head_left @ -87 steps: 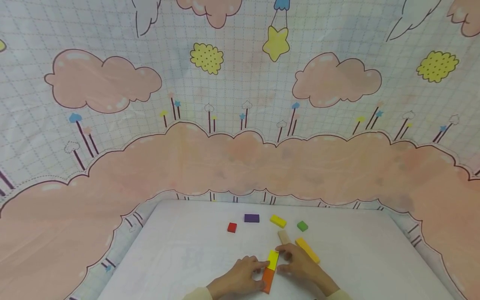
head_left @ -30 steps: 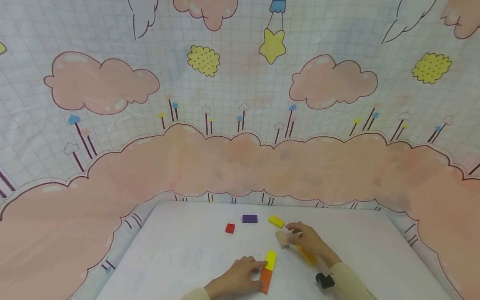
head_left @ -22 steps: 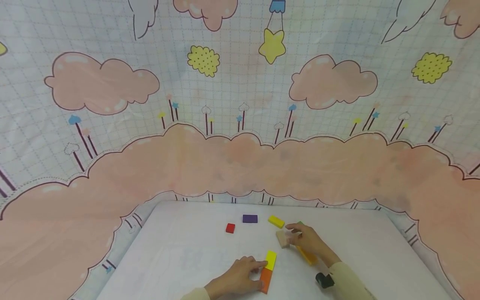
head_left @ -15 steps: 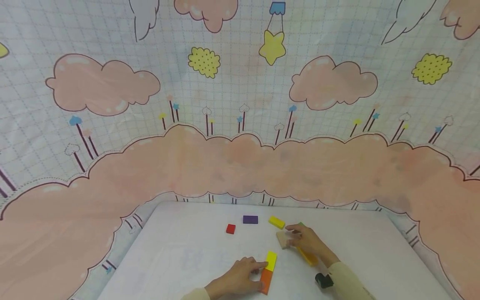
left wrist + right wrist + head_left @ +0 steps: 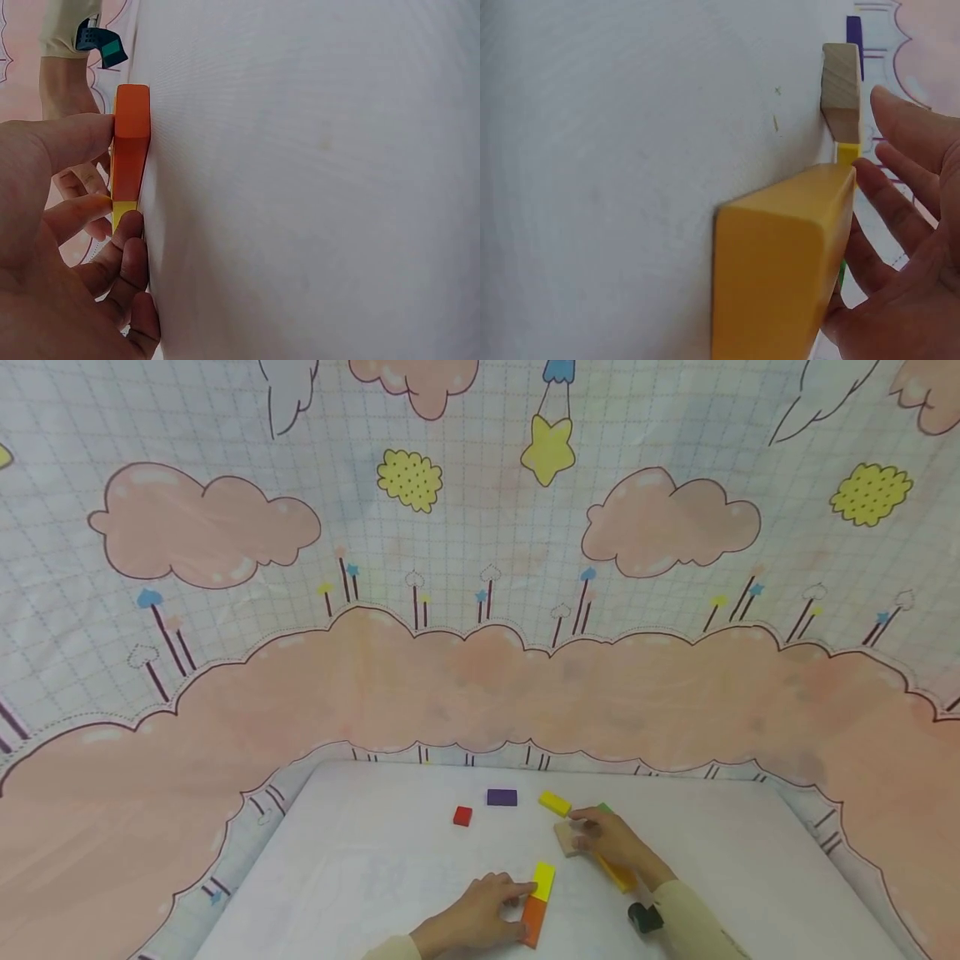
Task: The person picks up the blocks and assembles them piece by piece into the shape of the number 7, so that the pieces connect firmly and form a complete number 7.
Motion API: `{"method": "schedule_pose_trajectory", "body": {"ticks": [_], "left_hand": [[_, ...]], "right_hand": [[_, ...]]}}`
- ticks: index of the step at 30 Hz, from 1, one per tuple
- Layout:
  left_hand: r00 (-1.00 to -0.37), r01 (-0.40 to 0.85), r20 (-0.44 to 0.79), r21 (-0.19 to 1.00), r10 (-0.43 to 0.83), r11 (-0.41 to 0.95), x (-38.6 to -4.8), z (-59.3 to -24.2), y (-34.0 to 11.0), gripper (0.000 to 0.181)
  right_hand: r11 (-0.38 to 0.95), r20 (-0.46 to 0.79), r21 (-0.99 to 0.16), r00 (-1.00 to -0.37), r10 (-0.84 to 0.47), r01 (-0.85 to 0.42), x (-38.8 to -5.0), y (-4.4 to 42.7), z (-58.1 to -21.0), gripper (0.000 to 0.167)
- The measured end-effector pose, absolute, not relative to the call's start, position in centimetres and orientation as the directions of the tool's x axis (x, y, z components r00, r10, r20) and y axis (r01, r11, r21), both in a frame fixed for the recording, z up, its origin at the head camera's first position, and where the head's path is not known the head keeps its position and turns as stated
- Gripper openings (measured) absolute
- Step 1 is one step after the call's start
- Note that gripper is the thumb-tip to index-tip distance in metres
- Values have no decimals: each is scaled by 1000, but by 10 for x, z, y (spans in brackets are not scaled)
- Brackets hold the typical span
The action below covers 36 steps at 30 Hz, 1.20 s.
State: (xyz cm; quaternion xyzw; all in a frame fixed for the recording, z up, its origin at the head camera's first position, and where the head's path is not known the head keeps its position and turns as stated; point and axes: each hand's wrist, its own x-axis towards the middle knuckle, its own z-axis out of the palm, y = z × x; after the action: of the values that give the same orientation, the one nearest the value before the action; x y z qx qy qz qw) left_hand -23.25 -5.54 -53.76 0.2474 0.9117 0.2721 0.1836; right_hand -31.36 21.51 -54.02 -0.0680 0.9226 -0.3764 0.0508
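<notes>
My left hand (image 5: 486, 910) rests at two flat blocks laid end to end, one yellow (image 5: 545, 877) and one orange (image 5: 533, 925). Its index fingertip presses the yellow block and its thumb touches the orange block's top, as the left wrist view also shows on the orange block (image 5: 132, 142). Over the blocks farther right hovers my right hand (image 5: 613, 842), fingers spread, holding nothing. Below and beside it lie a bare wood block (image 5: 841, 82), a long amber block (image 5: 769, 285) and a green block (image 5: 604, 808), which the hand partly hides.
Farther back on the white table (image 5: 337, 852) lie a red block (image 5: 462, 816), a purple block (image 5: 502, 797) and another yellow block (image 5: 555, 802). A dark device (image 5: 645, 917) sits at my right wrist. A patterned cloth (image 5: 480, 685) hangs behind the table.
Since the oldest frame, my right hand has left the yellow block's far end and moved right and away, over the wood, amber and green blocks. During the last second it barely moves; my left hand stays put.
</notes>
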Motion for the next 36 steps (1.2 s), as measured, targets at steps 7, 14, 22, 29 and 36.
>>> {"method": "schedule_pose_trajectory", "body": {"ticks": [7,14,22,29,36], "left_hand": [[-814,340,-204,591,543,731,-232,-537,-55,51],[-812,353,-196,586,551,729,-232,-538,-56,52],[-809,356,-197,585,553,729,-232,-538,-56,52],[-815,352,-194,583,546,732,-231,-538,-55,51],[-812,368,-186,573,554,732,-231,-538,-55,51]], "right_hand": [[695,-21,-709,-982,-189,-118,-314,216,-542,35],[702,-27,-704,-984,-178,-108,-315,215,-543,36],[708,-44,-699,-983,-177,-96,-315,215,-547,34],[706,-56,-700,-977,-207,-109,-316,215,-547,35],[712,-63,-694,-977,-205,-105,-316,217,-545,37]]}}
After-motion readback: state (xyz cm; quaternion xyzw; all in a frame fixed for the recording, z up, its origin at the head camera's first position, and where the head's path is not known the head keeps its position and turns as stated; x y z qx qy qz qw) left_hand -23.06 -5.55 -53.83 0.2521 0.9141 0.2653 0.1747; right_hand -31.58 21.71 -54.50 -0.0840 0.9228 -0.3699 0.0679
